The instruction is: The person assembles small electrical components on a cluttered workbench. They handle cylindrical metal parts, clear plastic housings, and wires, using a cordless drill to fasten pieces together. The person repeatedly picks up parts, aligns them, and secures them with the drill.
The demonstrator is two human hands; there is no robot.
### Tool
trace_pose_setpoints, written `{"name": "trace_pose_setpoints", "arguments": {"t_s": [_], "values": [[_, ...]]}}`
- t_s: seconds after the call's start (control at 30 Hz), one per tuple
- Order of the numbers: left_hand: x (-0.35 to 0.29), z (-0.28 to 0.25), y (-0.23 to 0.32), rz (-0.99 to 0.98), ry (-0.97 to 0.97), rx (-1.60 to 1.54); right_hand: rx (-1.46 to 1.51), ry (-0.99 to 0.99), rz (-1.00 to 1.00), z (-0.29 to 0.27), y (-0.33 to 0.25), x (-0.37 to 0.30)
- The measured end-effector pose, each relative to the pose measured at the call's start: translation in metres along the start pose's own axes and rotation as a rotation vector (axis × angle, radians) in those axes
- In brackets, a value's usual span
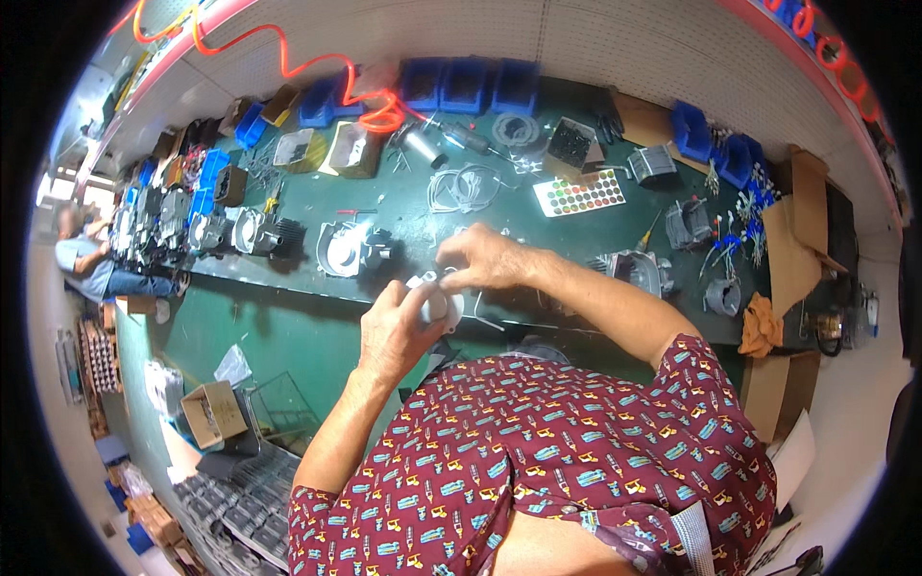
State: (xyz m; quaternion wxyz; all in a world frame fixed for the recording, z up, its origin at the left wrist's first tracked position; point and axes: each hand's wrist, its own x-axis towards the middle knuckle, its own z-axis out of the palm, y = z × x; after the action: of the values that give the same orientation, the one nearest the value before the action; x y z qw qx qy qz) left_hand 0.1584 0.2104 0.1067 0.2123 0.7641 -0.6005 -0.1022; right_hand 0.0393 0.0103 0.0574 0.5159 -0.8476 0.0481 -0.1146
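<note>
At the front edge of the green workbench, my left hand is wrapped round a pale grey, rounded part. Its exact kind is hidden by my fingers. Over the top of this part, my right hand has thumb and fingers brought together. Whatever sits between those fingertips is too small to tell. A thin pale wire or tube sticks out beside the part. To the left of my hands a cast metal housing lies on the bench.
Blue bins line the back, below a coiled orange air hose. A sheet of round stickers, a power screwdriver and more housings lie around. An orange cloth hangs right. Another person sits far left.
</note>
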Motion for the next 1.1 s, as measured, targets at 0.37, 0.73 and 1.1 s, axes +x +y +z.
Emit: {"name": "trace_pose_setpoints", "arguments": {"t_s": [0.37, 0.73, 1.1], "values": [[0.003, 0.001, 0.014, -0.038, 0.016, 0.005, -0.047, -0.086, -0.050, -0.021, -0.001, 0.003], [-0.025, -0.004, -0.032, -0.242, 0.261, -0.388, -0.257, 0.174, 0.751, -0.005, 0.107, -0.042], [-0.026, 0.011, -0.034, -0.256, 0.261, -0.373, -0.328, 0.180, 0.900, 0.009, 0.118, -0.033]]}}
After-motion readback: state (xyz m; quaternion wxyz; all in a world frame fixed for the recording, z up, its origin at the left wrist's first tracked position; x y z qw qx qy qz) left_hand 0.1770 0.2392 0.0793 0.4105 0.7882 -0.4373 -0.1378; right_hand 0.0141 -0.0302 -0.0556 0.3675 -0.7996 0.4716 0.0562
